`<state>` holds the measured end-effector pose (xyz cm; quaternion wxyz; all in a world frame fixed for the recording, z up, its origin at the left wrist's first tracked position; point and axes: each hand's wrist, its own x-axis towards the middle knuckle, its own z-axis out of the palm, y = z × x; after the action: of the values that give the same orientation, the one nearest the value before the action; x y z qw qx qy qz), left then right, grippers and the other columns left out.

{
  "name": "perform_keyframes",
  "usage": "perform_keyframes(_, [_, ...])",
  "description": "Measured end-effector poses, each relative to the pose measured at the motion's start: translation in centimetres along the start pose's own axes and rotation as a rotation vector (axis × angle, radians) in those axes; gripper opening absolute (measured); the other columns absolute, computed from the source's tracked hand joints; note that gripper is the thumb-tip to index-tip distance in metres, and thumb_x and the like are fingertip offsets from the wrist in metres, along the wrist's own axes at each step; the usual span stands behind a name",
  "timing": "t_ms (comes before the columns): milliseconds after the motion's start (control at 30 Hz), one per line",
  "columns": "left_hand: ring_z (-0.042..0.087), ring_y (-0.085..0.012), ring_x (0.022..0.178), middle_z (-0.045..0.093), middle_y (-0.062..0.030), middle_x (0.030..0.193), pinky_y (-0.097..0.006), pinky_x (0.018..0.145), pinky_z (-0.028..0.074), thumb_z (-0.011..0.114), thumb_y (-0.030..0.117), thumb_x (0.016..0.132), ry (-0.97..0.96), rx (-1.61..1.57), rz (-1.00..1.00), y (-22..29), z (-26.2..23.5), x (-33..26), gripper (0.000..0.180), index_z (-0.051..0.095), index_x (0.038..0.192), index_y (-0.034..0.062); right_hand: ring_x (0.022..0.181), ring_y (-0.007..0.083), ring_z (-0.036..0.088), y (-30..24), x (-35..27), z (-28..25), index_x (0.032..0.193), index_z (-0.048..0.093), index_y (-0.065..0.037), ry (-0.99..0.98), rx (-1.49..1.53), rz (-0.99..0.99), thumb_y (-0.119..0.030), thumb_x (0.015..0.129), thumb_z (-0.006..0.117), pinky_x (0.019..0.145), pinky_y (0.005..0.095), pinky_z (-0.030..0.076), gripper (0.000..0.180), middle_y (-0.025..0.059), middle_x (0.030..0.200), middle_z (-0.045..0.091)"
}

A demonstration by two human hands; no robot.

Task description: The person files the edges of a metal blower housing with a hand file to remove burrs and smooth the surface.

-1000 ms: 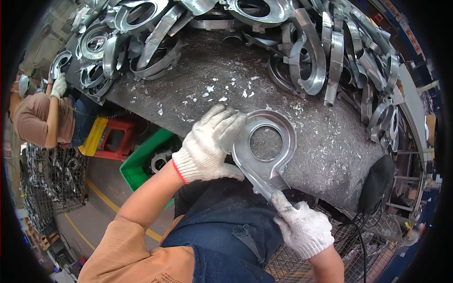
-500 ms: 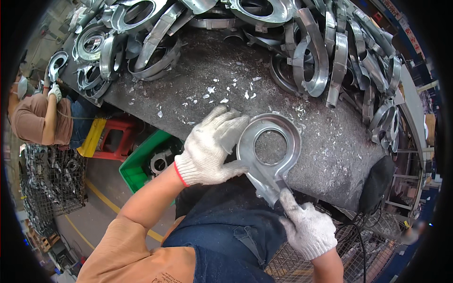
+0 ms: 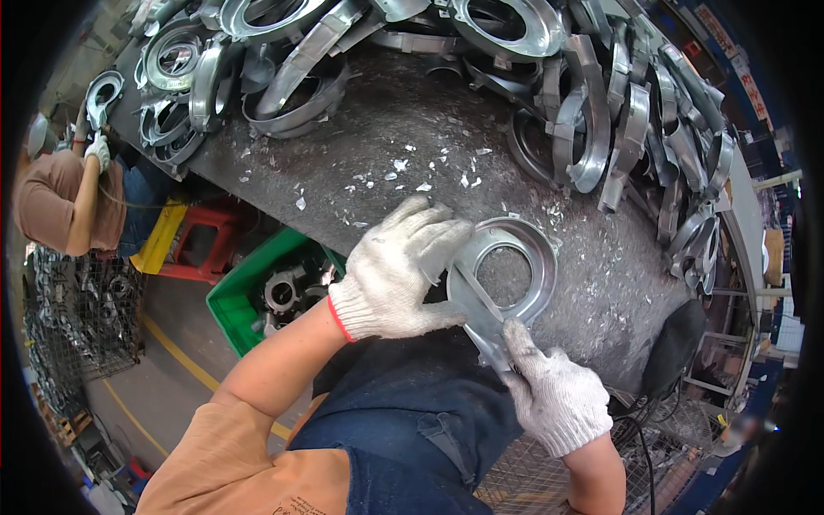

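A round metal housing (image 3: 542,273) with a big central hole and a short neck lies at the bench's near edge, its neck toward me. My left hand (image 3: 399,270), in a white knit glove with a red cuff, grips the housing's left side, fingers over the rim and thumb by the neck. My right hand (image 3: 558,395), also gloved, is closed at the neck with the index finger stretched along a narrow flat blade (image 3: 479,290). That blade lies slantwise across the housing, its tip near my left fingers; its handle is hidden in the glove.
Shiny housings (image 3: 588,129) are piled along the bench's (image 3: 378,129) far side, with metal flakes scattered nearer. A green bin (image 3: 227,300) of parts and a red stool (image 3: 210,236) stand left. Another person (image 3: 73,202) works beyond. A dark rounded object (image 3: 674,348) sits at right.
The blade has slid up and left from the neck across the housing, with my right index finger following. My left hand keeps its hold. The whole view has shifted slightly.
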<state>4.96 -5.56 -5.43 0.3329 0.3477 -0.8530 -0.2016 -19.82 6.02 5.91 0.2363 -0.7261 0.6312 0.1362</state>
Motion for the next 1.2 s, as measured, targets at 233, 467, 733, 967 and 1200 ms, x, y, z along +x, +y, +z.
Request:
perform_keyframes(233, [0.069, -0.0442, 0.126, 0.074, -0.0227, 0.129, -0.06, 0.121, 0.047, 0.099, 0.045, 0.063, 0.027, -0.006, 0.004, -0.3, 0.3, -0.1, 0.094, 0.068, 0.137, -0.0028, 0.076, 0.045, 0.076, -0.3, 0.0, -0.3, 0.161, 0.057, -0.023, -0.008, -0.026, 0.06, -0.031, 0.1, 0.076, 0.068, 0.0518, 0.063, 0.064, 0.0232, 0.09, 0.074])
perform_keyframes(467, [0.069, -0.0439, 0.128, 0.073, -0.0226, 0.131, -0.06, 0.122, 0.046, 0.099, 0.043, 0.062, 0.018, -0.002, 0.005, -0.2, 0.1, -0.2, 0.094, 0.068, 0.138, -0.0025, 0.077, 0.0455, 0.077, 2.0, 1.5, 0.7, 0.165, 0.051, -0.027, 0.088, 0.055, 0.03, -0.038, 0.103, 0.073, 0.07, 0.0521, 0.063, 0.066, 0.0265, 0.093, 0.074])
perform_keyframes(733, [0.068, -0.0427, 0.13, 0.073, -0.023, 0.133, -0.058, 0.123, 0.046, 0.097, 0.045, 0.062, 0.001, -0.001, -0.011, -0.1, -0.2, -0.3, 0.095, 0.068, 0.14, -0.0023, 0.085, 0.0461, 0.077, 1.9, 1.8, -0.3, 0.164, 0.052, -0.023, 0.086, 0.101, 0.076, -0.034, 0.102, 0.074, 0.077, 0.0531, 0.062, 0.066, 0.0255, 0.096, 0.077])
perform_keyframes(967, [0.068, -0.0411, 0.131, 0.073, -0.0227, 0.133, -0.057, 0.124, 0.045, 0.096, 0.048, 0.062, -0.003, 0.022, 0.002, 0.0, -0.3, -0.1, 0.097, 0.068, 0.14, -0.0012, 0.09, 0.0476, 0.077, 3.1, 1.4, -0.4, 0.164, 0.052, -0.022, 0.06, 0.107, 0.062, -0.029, 0.099, 0.074, 0.082, 0.0535, 0.062, 0.069, 0.0261, 0.098, 0.077])
perform_keyframes(1200, [0.068, -0.0413, 0.131, 0.073, -0.0222, 0.133, -0.057, 0.124, 0.045, 0.097, 0.05, 0.062, 0.012, 0.02, 0.0, 0.1, -0.1, -0.1, 0.097, 0.068, 0.14, -0.0006, 0.091, 0.0479, 0.077, 3.1, 1.7, -0.4, 0.163, 0.053, -0.022, 0.112, 0.124, -0.006, -0.029, 0.1, 0.073, 0.083, 0.0537, 0.062, 0.067, 0.0261, 0.102, 0.077])
